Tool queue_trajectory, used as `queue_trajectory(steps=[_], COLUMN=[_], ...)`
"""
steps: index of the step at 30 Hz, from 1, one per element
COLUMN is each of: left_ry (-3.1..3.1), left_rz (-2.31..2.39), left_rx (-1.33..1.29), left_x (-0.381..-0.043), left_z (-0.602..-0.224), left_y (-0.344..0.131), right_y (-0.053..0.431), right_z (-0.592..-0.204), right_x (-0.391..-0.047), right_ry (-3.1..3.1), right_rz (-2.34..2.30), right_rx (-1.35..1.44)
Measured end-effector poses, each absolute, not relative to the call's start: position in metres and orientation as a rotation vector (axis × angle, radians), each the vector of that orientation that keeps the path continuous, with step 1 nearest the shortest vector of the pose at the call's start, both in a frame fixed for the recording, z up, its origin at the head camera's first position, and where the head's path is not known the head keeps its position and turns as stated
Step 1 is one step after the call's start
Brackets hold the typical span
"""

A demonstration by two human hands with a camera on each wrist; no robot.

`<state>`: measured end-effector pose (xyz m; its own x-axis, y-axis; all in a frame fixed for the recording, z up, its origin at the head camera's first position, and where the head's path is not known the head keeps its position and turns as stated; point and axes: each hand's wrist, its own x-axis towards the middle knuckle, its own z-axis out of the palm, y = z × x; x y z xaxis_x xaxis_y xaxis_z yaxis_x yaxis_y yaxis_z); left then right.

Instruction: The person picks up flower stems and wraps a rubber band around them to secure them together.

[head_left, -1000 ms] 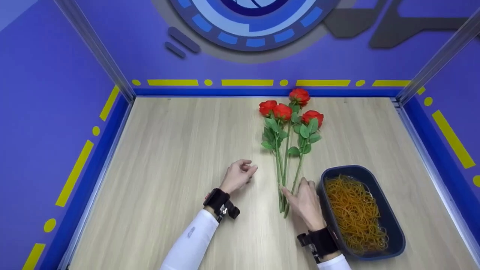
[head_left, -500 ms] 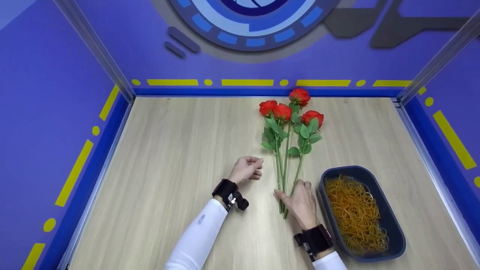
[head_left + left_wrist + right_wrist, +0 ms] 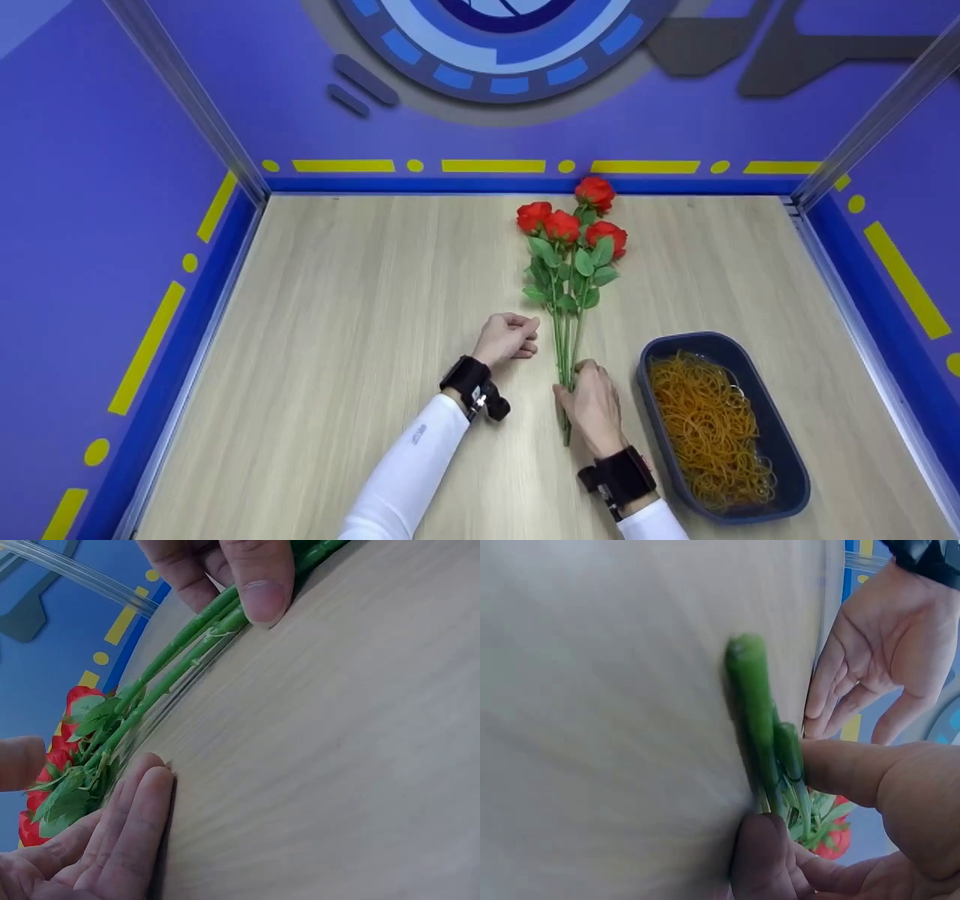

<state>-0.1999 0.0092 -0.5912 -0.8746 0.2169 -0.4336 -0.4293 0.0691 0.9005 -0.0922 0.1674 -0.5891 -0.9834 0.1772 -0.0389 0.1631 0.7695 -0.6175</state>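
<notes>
I see the right hand (image 3: 596, 411) pinching the stems (image 3: 759, 716) of four red roses (image 3: 567, 303) that lie just right of centre, blooms toward the top; the left hand (image 3: 507, 339), fingers relaxed and holding nothing, is just left of them, and a dark tray (image 3: 774, 420) of thin orange loops (image 3: 705, 427) stands lower right

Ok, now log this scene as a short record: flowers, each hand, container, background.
Roses: four, red, heads toward the back wall
Right hand: pinches the stems near their lower ends
Left hand: left of the stems, holding nothing
Tub: dark, on the table right of the right hand, holding tangled yellowish bands
Background: blue wall with yellow marks
</notes>
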Motion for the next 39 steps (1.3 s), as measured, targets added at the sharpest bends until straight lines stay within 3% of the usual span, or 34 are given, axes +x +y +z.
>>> queue_trajectory(steps=[10, 22, 39], left_ry=[1.878, 1.952, 1.228], left_rz=[1.851, 1.783, 2.208], left_rx=[-0.208, -0.178, -0.322], left_x=[-0.201, -0.199, -0.194], left_z=[-0.593, -0.593, -0.584], left_y=[0.019, 0.021, 0.031], right_y=[0.168, 0.166, 0.163], right_z=[-0.586, -0.589, -0.592], right_x=[-0.094, -0.089, -0.073], right_ry=[-3.017, -3.046, -2.980], right_rz=[1.115, 1.251, 1.301], right_rx=[-0.332, -0.133, 0.016])
